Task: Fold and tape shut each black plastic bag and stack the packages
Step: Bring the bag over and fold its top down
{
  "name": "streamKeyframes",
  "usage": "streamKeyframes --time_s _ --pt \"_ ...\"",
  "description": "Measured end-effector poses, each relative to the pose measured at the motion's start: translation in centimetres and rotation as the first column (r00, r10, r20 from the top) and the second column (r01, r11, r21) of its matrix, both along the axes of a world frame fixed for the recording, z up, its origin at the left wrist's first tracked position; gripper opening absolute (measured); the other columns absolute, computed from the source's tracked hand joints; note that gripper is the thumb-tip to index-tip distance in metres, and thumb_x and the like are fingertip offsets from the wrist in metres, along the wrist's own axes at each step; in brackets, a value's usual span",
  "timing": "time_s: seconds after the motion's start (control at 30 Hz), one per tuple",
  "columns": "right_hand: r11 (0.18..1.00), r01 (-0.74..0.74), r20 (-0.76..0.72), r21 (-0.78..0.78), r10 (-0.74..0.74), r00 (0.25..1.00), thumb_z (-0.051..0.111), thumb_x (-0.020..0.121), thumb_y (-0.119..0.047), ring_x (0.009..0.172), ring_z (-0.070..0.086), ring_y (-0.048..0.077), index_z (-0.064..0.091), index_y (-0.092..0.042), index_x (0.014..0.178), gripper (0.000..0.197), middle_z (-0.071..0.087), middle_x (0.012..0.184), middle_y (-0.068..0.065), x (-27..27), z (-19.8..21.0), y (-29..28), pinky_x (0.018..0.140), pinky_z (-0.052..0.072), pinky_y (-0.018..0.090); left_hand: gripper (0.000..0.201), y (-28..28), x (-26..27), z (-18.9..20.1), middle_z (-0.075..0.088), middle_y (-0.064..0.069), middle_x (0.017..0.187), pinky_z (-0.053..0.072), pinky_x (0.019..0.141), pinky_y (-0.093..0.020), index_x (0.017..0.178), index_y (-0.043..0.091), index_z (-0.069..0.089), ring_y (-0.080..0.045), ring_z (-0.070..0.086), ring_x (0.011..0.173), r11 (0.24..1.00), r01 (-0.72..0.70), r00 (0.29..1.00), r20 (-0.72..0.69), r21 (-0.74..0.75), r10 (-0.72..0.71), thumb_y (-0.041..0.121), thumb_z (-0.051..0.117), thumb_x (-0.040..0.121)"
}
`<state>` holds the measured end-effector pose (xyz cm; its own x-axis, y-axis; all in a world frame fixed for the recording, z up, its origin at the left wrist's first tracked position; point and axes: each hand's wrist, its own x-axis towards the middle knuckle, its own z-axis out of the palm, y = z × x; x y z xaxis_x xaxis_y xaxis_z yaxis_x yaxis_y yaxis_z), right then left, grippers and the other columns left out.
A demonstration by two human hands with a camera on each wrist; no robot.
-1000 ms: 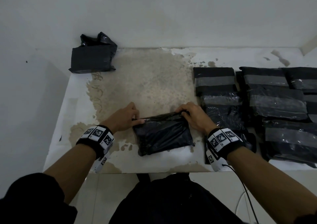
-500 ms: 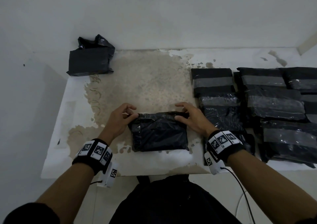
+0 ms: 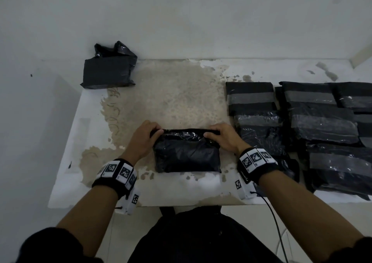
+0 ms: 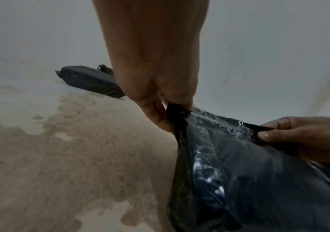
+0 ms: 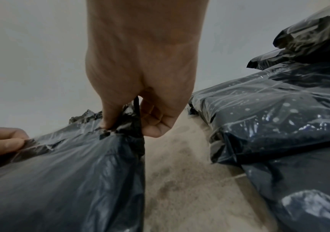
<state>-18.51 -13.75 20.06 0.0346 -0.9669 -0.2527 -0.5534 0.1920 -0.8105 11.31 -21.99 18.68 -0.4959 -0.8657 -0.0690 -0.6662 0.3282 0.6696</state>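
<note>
A black plastic bag (image 3: pixel 186 154) lies flat near the table's front edge, its far edge folded over. My left hand (image 3: pixel 156 132) pinches the fold's left corner between thumb and fingers; the left wrist view shows the hand (image 4: pixel 177 108) on the bag (image 4: pixel 249 172). My right hand (image 3: pixel 210 134) pinches the right corner, seen close in the right wrist view as hand (image 5: pixel 124 125) on bag (image 5: pixel 61 180). Several taped black packages (image 3: pixel 322 126) lie overlapping at the right.
Another black package (image 3: pixel 108 71) with a crumpled open end sits at the far left corner by the wall. The white table (image 3: pixel 171 93) has a worn brown patch in the middle. A cable (image 3: pixel 275 226) hangs from my right wrist.
Both hands have closed onto the far corners of the bag after being loosely spread half a second ago. The fold now lies tighter over the bag, which sits squarer to me.
</note>
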Motion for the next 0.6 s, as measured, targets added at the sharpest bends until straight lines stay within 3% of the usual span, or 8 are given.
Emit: streamKeyframes --time_s 0.07,0.17,0.27,0.33,0.43,0.5,0.6 --pt "0.999 0.004 -0.064 -0.031 -0.006 0.998 0.069 0.096 -0.014 0.063 0.055 -0.006 0.067 -0.024 0.078 0.020 0.058 0.072 -0.017 0.0 -0.2 -0.2 0.063 0.040 0.009 0.015 0.6 -0.4 0.0 0.057 0.001 0.087 0.038 0.070 -0.022 0.092 0.012 0.060 -0.012 0.052 0.079 0.994 -0.047 0.995 -0.079 0.103 0.055 0.025 0.059 0.100" --pt "0.998 0.001 -0.157 -0.057 -0.010 0.987 0.068 0.097 -0.018 0.070 0.051 -0.002 0.074 -0.010 0.087 0.013 0.054 0.074 -0.019 -0.2 -0.4 0.0 0.066 0.037 0.010 0.016 1.0 -0.3 -0.1 0.064 0.004 0.086 0.045 0.066 -0.016 0.092 0.015 0.057 -0.007 0.059 0.076 0.960 -0.073 0.983 -0.142 0.269 0.115 0.023 0.071 0.093" --pt "0.998 -0.034 -0.228 -0.062 0.019 0.973 0.068 0.096 -0.021 0.076 0.055 0.012 0.075 -0.008 0.092 0.016 0.056 0.076 -0.011 -0.3 -1.0 0.1 0.073 0.040 0.024 0.020 0.7 0.0 -0.5 0.059 0.007 0.080 0.038 0.062 -0.014 0.093 0.016 0.053 -0.003 0.052 0.070 0.980 -0.062 0.998 -0.018 0.189 0.067 0.018 0.073 0.091" --pt "0.996 -0.061 -0.270 -0.070 0.040 0.962 0.069 0.095 -0.022 0.085 0.056 0.016 0.077 -0.011 0.098 0.014 0.059 0.084 -0.007 -0.5 -1.4 0.2 0.080 0.046 0.033 0.020 0.5 0.0 -0.7 0.056 0.006 0.078 0.037 0.062 -0.021 0.092 0.018 0.051 -0.009 0.050 0.069 0.990 -0.025 0.999 0.031 0.140 0.021 0.018 0.072 0.092" --pt "0.992 -0.073 -0.312 -0.107 0.036 0.950 0.068 0.095 -0.018 0.091 0.055 0.019 0.077 -0.015 0.106 0.014 0.056 0.090 -0.006 -0.6 -1.7 0.6 0.082 0.043 0.033 0.020 0.1 0.1 -1.2 0.057 0.002 0.084 0.037 0.068 -0.029 0.086 0.018 0.054 -0.015 0.051 0.075 0.990 -0.055 0.998 0.018 0.129 0.053 0.015 0.073 0.090" --pt "0.990 -0.055 -0.328 -0.126 0.010 0.945 0.066 0.096 -0.017 0.090 0.053 0.016 0.077 -0.019 0.108 0.016 0.053 0.092 -0.006 -0.6 -2.1 0.8 0.079 0.040 0.031 0.019 0.1 0.3 -1.5 0.052 0.000 0.088 0.035 0.069 -0.025 0.084 0.017 0.058 -0.011 0.047 0.076 0.986 -0.100 0.995 0.004 0.134 0.101 0.013 0.076 0.087" --pt "0.989 0.016 -0.339 -0.146 -0.065 0.939 0.066 0.095 -0.015 0.090 0.052 0.013 0.077 -0.022 0.110 0.020 0.052 0.095 -0.004 -0.6 -2.7 1.3 0.078 0.048 0.035 0.016 0.4 0.5 -1.6 0.045 0.000 0.086 0.036 0.067 -0.021 0.085 0.016 0.060 -0.008 0.045 0.073 0.978 -0.158 0.987 -0.006 0.137 0.160 0.014 0.076 0.086"
